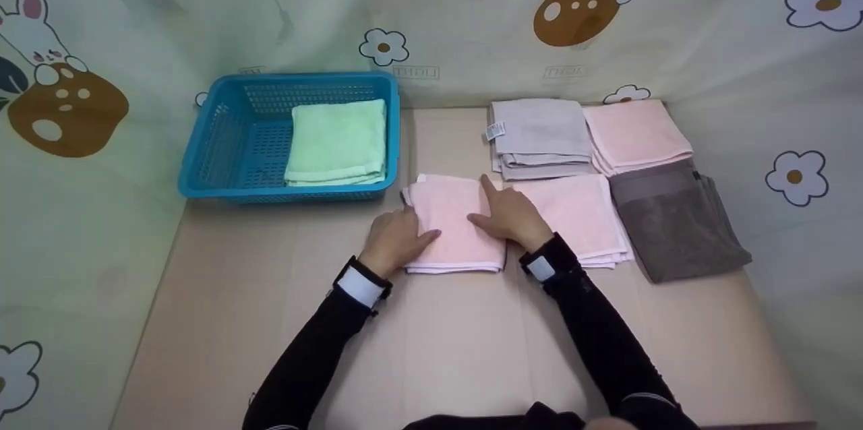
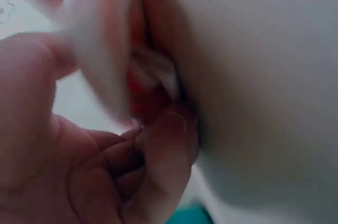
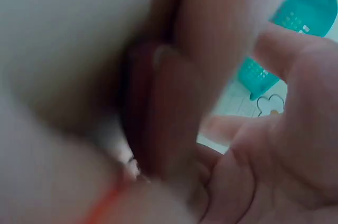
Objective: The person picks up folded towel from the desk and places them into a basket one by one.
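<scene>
A folded pink towel (image 1: pixel 453 207) with a pale edge lies at the middle of the table, between my two hands. My left hand (image 1: pixel 393 237) grips its left side, thumb on top; in the left wrist view the fingers (image 2: pixel 168 145) curl under the cloth. My right hand (image 1: pixel 514 214) holds its right side, the thumb over the top and the index finger extended toward the far edge. Close up in the right wrist view, the right fingers (image 3: pixel 169 113) are bent under the blurred towel edge.
A blue plastic basket (image 1: pixel 290 194) stands at the back left with a folded green towel (image 1: pixel 340 140) inside. To the right lie a grey towel stack (image 1: pixel 543 130), pink towels (image 1: pixel 637 133), another pink stack (image 1: pixel 573 214) and a dark grey-brown towel (image 1: pixel 674 224). A patterned curtain (image 1: pixel 465 19) surrounds the table.
</scene>
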`<control>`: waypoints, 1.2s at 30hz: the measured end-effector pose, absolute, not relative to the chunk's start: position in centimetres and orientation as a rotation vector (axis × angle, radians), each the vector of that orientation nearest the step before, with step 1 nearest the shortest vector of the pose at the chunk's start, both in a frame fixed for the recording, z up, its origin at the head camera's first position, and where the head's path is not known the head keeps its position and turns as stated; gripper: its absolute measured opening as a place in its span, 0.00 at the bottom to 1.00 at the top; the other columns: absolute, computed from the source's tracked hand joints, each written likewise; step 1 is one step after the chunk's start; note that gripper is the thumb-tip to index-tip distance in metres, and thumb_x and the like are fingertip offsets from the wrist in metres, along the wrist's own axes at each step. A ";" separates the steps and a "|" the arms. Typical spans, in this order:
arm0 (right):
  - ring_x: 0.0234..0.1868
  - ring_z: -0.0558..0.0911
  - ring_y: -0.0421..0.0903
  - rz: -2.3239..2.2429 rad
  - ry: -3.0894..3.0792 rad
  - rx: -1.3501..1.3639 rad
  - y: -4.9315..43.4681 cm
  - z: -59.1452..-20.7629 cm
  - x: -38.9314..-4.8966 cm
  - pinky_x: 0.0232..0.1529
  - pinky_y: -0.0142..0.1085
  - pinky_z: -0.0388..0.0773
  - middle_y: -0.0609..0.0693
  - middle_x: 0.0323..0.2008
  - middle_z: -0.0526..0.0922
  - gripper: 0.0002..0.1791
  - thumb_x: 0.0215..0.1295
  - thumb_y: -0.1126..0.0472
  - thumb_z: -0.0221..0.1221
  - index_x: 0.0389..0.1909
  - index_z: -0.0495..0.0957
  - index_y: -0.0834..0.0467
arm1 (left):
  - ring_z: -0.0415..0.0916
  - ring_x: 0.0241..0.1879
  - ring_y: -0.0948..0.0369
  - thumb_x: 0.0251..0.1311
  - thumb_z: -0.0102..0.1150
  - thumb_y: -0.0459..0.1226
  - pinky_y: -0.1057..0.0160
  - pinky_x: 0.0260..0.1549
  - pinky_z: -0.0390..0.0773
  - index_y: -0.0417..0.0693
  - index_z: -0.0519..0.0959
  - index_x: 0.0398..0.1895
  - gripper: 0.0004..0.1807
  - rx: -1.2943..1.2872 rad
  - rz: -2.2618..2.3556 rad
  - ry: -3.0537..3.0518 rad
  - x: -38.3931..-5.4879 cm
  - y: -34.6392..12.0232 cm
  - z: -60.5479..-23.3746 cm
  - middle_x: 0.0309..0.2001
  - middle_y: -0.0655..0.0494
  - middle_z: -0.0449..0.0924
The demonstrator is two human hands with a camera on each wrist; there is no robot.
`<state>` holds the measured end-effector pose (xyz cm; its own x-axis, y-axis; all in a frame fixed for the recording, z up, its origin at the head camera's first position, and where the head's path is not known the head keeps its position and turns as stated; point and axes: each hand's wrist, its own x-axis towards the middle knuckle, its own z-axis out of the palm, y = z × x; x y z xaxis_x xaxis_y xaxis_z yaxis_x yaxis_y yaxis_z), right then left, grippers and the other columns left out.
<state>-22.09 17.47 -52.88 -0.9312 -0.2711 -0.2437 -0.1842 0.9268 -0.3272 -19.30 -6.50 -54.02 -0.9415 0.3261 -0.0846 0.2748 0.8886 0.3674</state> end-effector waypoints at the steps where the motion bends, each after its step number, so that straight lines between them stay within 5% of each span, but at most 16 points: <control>1: 0.56 0.82 0.71 -0.449 2.798 -0.363 17.3 -52.9 -22.1 0.63 0.58 0.76 0.76 0.50 0.83 0.48 0.73 0.43 0.60 0.81 0.51 0.67 | 0.83 0.30 0.46 0.70 0.62 0.54 0.48 0.34 0.81 0.29 0.81 0.44 0.30 0.482 0.544 2.908 -19.2 -6.2 -54.0 0.29 0.41 0.83; 5: 0.60 0.81 0.70 -0.521 2.782 -0.425 16.8 -53.2 -22.0 0.72 0.58 0.67 0.76 0.57 0.80 0.43 0.75 0.51 0.59 0.78 0.52 0.71 | 0.84 0.31 0.44 0.73 0.60 0.45 0.47 0.34 0.81 0.31 0.80 0.41 0.21 0.561 0.541 2.908 -19.1 -5.6 -54.1 0.31 0.39 0.84; 13: 0.66 0.76 0.69 -0.590 2.753 -0.431 16.9 -53.2 -22.2 0.75 0.60 0.62 0.74 0.62 0.78 0.39 0.76 0.56 0.58 0.78 0.54 0.71 | 0.83 0.31 0.43 0.73 0.59 0.40 0.45 0.34 0.81 0.34 0.79 0.39 0.14 0.653 0.597 2.917 -19.1 -5.4 -54.5 0.30 0.39 0.83; 29: 0.61 0.81 0.67 -0.732 2.844 -0.585 17.9 -48.5 -21.3 0.65 0.55 0.75 0.73 0.62 0.78 0.37 0.73 0.59 0.62 0.76 0.60 0.70 | 0.82 0.30 0.41 0.73 0.59 0.40 0.42 0.31 0.79 0.32 0.78 0.41 0.15 0.730 0.710 3.005 -17.7 -6.3 -50.1 0.29 0.39 0.81; 36: 0.66 0.77 0.67 -0.822 2.888 -0.560 18.5 -46.6 -21.7 0.69 0.55 0.72 0.70 0.68 0.74 0.36 0.73 0.59 0.61 0.76 0.61 0.69 | 0.83 0.30 0.41 0.74 0.58 0.42 0.41 0.31 0.80 0.30 0.77 0.47 0.18 0.712 0.707 3.019 -18.6 -5.6 -48.3 0.28 0.38 0.82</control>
